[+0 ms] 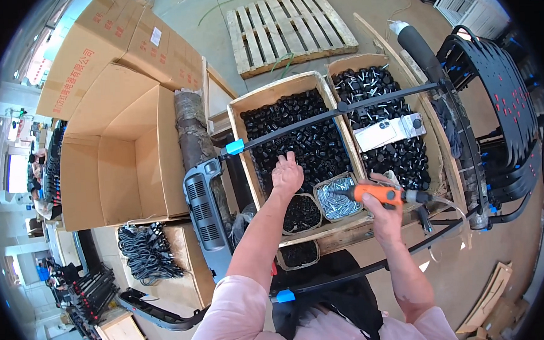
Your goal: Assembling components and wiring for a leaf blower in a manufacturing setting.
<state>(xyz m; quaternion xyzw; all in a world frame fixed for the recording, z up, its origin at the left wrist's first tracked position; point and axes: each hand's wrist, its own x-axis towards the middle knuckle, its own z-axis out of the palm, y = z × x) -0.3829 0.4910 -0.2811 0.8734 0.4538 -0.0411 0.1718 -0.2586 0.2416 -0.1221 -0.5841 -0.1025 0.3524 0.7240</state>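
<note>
My left hand [287, 173] is down at a wooden bin [234, 119] heaped with small black plastic caps [300, 125]. Its fingers are bent and drawn together; the fingertips are partly hidden, and what they grip is not visible. My right hand [385, 216] is wrapped round an orange power screwdriver [378, 193] with a clear hose, its tip pointing left over a small tray of silver screws [337, 198]. Across the bins lies a black metal frame [294, 129] with a blue clip [235, 147] on its far bar. A grey vented plastic housing [205, 201] forms its left end.
A second bin [375, 78] holds black caps with metal studs; a white phone [378, 134] lies there. Small tubs of dark parts [301, 213] sit near me. Left are an open cardboard box [121, 172] and bundled cables [146, 253]. Curved black panels [502, 96] stand right, a pallet [289, 30] beyond.
</note>
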